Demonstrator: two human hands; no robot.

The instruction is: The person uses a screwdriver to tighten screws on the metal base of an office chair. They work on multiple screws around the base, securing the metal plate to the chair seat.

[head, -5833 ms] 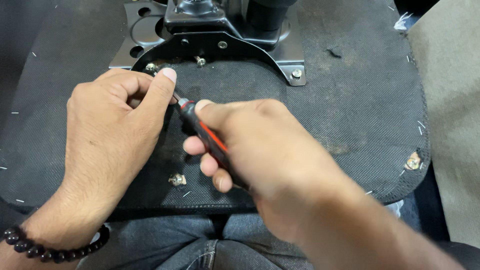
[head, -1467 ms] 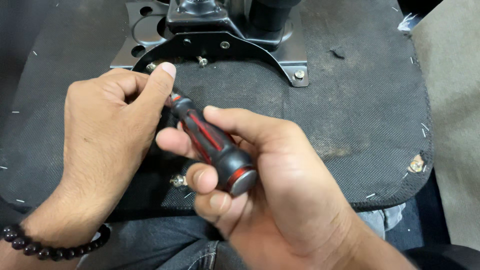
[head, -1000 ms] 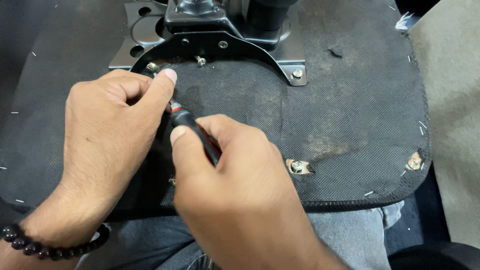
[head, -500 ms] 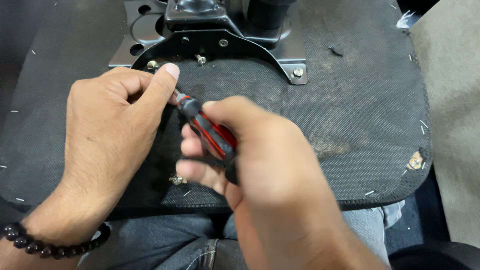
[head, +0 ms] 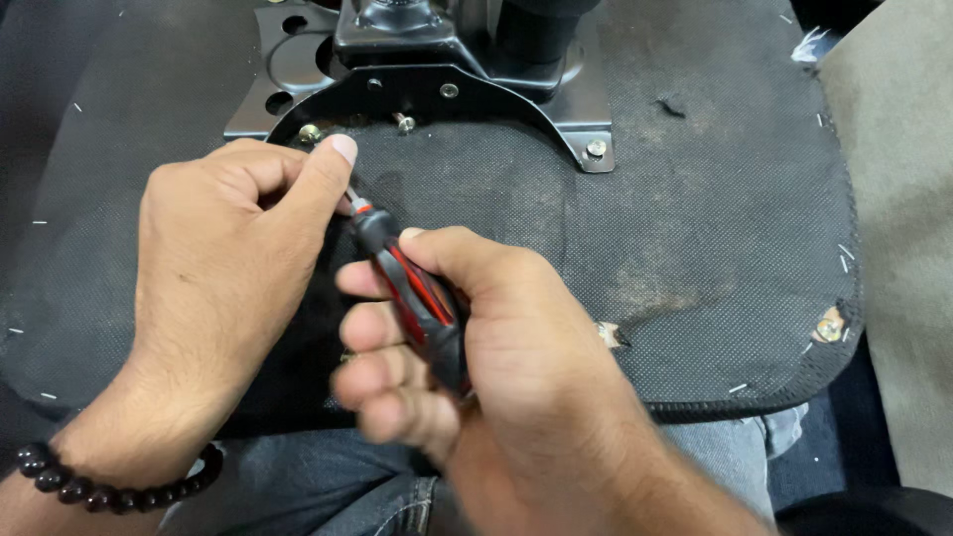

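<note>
Your right hand (head: 496, 367) clamped on screwdriver (head: 412, 298); shaft points up-left to screw under left hand (head: 223, 268), fingers pinching tip.

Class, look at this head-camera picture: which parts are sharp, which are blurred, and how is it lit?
Head view: the left hand and the metal bracket look sharp; the right hand, gripping the red-and-black screwdriver, shows motion blur at the lower fingers; light is soft and even, with faint glints on the bolts.
</note>
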